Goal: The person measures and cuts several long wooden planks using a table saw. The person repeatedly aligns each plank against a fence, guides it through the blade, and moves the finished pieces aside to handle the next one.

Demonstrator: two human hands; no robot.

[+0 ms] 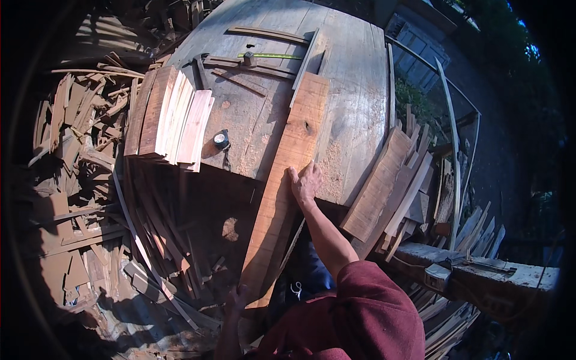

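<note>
A long orange-brown board (275, 210) with a dark knot lies slanting over the front edge of the wooden worktable (357, 84), its near end hanging beyond it. My right hand (306, 181) grips the board around its middle, fingers over the edge. Down in shadow, my left hand (237, 297) holds the near end. On the table left of the board are a small black round object (221, 140), a hammer-like tool (200, 71), a yellow measuring strip (273, 56), a small block (248, 59) and several thin strips (264, 33).
Cut boards (174, 123) are stacked on the table's left corner. More boards (377, 186) lean at its right. Heaps of scrap wood (72, 114) fill the left side. A pale beam (528, 276) with an electrical box (437, 277) and cord runs along the lower right.
</note>
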